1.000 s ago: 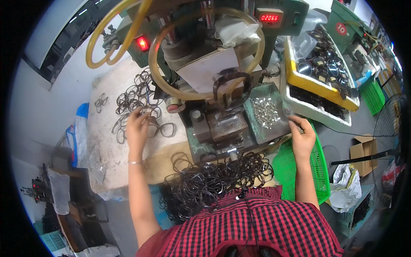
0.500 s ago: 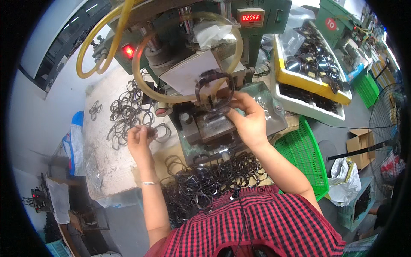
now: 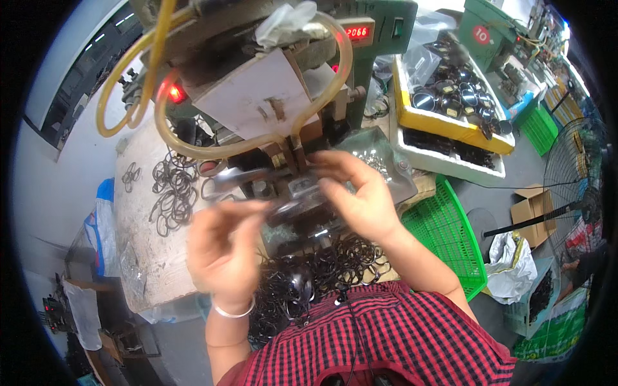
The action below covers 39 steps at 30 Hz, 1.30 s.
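My left hand [image 3: 225, 254], smeared by motion, is in front of the press with thumb and fingers drawn together. A blurred dark eyeglass frame [image 3: 239, 177] runs past its fingertips and appears pinched there. My right hand [image 3: 365, 198] reaches to the metal fixture [image 3: 304, 188] under the press head, thumb and forefinger on either side of a blurred dark area. Whether it grips anything there is unclear. Behind the fingers hangs a white card [image 3: 254, 96] on the press, with a yellowish hose [image 3: 225, 152] looping across it.
Dark rims [image 3: 172, 193] lie scattered on the worn tabletop [image 3: 138, 257]. More dark frames [image 3: 351, 260] pile up before me, a shiny dark-lensed piece [image 3: 297, 284] among them. To the right are a green basket [image 3: 444, 225], foam boxes [image 3: 438, 121] with sunglasses and a fan [image 3: 576, 186].
My left hand has come off the scattered rims, rightward and nearer the fixture. The frame my right hand held up has left that place; that hand is lower at the fixture. The view has shifted.
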### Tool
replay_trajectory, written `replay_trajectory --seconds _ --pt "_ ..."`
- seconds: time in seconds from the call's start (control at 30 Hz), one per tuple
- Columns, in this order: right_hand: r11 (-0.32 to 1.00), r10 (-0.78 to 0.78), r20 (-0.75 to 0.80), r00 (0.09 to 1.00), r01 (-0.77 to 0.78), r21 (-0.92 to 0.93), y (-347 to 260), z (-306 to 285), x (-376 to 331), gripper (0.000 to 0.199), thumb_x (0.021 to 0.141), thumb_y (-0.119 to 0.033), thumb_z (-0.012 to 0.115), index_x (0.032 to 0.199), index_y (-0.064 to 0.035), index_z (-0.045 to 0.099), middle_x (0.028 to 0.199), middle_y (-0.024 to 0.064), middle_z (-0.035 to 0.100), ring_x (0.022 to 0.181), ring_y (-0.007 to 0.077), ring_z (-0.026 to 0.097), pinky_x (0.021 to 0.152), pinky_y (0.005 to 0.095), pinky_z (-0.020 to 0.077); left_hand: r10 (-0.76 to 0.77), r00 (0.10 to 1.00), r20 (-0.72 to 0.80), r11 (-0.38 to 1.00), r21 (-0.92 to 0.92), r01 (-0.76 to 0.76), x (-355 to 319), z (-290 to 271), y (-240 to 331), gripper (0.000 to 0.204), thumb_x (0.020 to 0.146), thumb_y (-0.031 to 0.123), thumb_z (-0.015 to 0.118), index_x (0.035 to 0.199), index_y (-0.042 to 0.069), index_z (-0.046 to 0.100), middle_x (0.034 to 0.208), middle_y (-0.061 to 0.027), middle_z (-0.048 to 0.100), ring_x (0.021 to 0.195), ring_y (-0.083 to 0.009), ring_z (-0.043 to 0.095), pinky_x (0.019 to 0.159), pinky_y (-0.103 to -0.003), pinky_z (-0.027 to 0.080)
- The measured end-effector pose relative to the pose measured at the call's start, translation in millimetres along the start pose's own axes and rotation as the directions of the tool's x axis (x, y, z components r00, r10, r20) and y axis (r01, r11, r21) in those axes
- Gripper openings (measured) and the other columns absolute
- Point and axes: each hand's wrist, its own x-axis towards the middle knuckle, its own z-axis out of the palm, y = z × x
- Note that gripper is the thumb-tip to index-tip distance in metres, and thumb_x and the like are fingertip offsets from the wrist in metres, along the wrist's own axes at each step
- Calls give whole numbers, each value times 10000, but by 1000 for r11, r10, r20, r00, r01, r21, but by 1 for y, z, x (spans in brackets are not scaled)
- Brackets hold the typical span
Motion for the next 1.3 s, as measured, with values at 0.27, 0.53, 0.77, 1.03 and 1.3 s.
replay_trajectory --seconds 0.27,0.53,0.77,1.03,1.3 --pt "283 -364 -35 931 74 -956 92 -96 5 164 735 -142 692 878 -62 689 1072 158 627 1105 345 564 849 446 502 -48 987 151 990 140 26 27 35 -21 158 849 -29 687 967 -25 581 913 -66 646 820 -107 604 744 -230 488" --pt "516 -290 -196 937 -20 -857 97 -83 20 121 776 -187 656 837 -90 692 887 112 651 887 310 619 771 438 508 -140 987 -83 983 105 148 20 42 -27 77 848 16 659 843 -10 586 830 -43 600 740 -115 530 683 -249 445" --pt "368 -277 15 961 120 -922 116 -57 42 97 735 -157 636 758 -63 624 799 101 596 856 309 587 728 428 488 -152 988 -12 957 248 150 14 30 -34 213 918 66 631 1095 -45 590 1009 -61 621 940 -148 585 799 -296 498" --pt "941 162 -524 836 -290 -172 54 -77 -12 248 846 -288 690 944 -60 708 848 121 709 792 203 684 708 325 500 -1 986 167 365 918 -155 -3 -106 -70 250 872 183 643 895 -62 689 888 -209 668 776 -309 649 685 -376 541" --pt "853 -164 -350 922 -45 -519 80 -43 21 198 826 -231 685 924 -61 715 893 129 700 831 293 657 763 381 504 -441 872 -213 97 955 282 -12 -174 -289 279 826 196 632 895 -75 641 820 -242 670 757 -360 665 641 -413 519"
